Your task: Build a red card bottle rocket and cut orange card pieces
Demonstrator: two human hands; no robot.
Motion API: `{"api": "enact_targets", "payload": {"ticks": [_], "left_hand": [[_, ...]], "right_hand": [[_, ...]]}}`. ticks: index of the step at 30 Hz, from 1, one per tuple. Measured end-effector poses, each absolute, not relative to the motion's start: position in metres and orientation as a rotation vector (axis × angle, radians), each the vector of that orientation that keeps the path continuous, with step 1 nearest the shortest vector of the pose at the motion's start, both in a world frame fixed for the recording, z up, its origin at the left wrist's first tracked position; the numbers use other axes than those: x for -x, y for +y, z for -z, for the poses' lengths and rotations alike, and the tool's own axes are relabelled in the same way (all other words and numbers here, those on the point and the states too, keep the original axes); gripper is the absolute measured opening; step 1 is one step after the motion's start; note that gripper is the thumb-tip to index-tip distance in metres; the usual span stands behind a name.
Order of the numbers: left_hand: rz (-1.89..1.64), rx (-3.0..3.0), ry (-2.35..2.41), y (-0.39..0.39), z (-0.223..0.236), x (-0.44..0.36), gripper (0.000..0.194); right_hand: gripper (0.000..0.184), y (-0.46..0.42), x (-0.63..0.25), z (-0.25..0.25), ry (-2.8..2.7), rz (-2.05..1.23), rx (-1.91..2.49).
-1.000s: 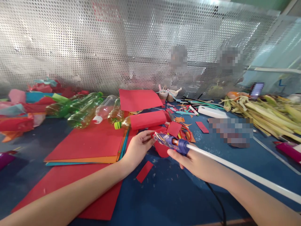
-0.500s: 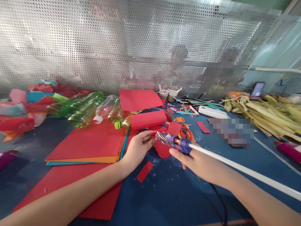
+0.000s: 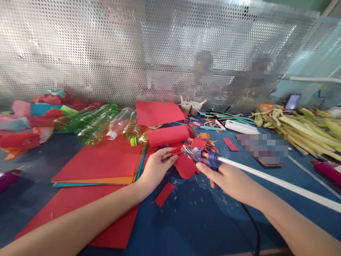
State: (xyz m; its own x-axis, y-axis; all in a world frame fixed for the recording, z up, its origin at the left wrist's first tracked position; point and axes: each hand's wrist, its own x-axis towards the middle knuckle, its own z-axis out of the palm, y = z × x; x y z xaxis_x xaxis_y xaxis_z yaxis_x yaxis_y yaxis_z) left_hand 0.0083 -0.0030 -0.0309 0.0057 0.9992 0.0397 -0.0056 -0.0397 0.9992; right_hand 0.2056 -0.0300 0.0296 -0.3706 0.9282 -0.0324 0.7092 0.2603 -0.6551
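My right hand [image 3: 223, 177] is wrapped round a blue hot glue gun [image 3: 210, 159], with a long white glue stick [image 3: 266, 176] trailing from its back. The gun's nozzle points left, at a red paper piece [image 3: 177, 150] pinched in my left hand [image 3: 157, 167]. The fingers partly hide that piece. Just beyond my hands lies a bottle wrapped in red paper [image 3: 168, 136], with a yellow-green cap. A rounded red paper shape [image 3: 185, 168] rests under the gun, and a small red paper strip [image 3: 164, 194] lies nearer me on the blue table.
Stacked coloured paper [image 3: 101, 163] and several plastic bottles [image 3: 97, 128] lie to the left. A phone [image 3: 266, 153], a white glue-stick-like rod [image 3: 314, 174] and dried husks [image 3: 298, 129] are on the right. The gun's black cord [image 3: 252, 220] runs down to the table edge.
My right hand has drawn the glue gun slightly to the right, its nozzle passing along the red paper piece. My left hand keeps its pinch and has hardly moved.
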Motion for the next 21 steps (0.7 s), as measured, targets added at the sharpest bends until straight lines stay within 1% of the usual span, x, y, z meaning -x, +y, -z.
{"api": "enact_targets", "payload": {"ticks": [4, 8, 12, 15, 21], "left_hand": [[-1.255, -1.224, 1.165, -0.002, 0.033, -0.007, 0.018], [-1.253, -1.218, 1.201, -0.003, 0.032, -0.006, 0.019], [-1.250, -1.228, 1.217, -0.004, 0.031, -0.006, 0.029], [-1.234, -1.240, 1.239, -0.004, 0.032, -0.006, 0.037], [-1.236, -1.232, 1.254, -0.004, 0.033, -0.006, 0.034]], "right_hand": [[0.052, -0.025, -0.212, -0.024, -2.188, -0.799, 1.499], [0.050, -0.021, -0.218, -0.021, -2.168, -0.805, 1.526], [0.054, -0.019, -0.219, -0.022, -2.154, -0.848, 1.557], [0.054, -0.017, -0.220, -0.020, -2.157, -0.841, 1.553], [0.054, -0.015, -0.223, -0.018, -2.151, -0.844, 1.511]]}}
